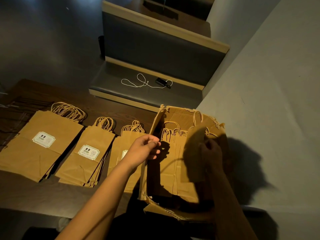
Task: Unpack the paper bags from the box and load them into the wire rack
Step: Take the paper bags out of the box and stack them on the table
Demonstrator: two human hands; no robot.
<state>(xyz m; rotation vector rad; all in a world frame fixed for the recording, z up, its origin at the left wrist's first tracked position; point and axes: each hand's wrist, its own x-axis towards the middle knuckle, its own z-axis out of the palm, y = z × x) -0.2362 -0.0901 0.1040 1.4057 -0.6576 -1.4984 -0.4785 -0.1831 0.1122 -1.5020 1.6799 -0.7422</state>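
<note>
Dim room: my dark table point(69, 196) carries three bag stacks point(86, 153) at 9 o'clock, box point(173, 170) at 3. Left hand point(147, 149) hovers, fingers loosely curled; right hand point(212, 153) grips a bag point(194, 144).

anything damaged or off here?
The cardboard box is ragged: its flap edges are torn and frayed, front and back. A white cable lies loose on the bench seat. The bag stacks lie flat.

Torn cardboard box point(156, 129) holds upright paper bags point(170, 153); three flat stacks point(41, 144) lie beside it
</note>
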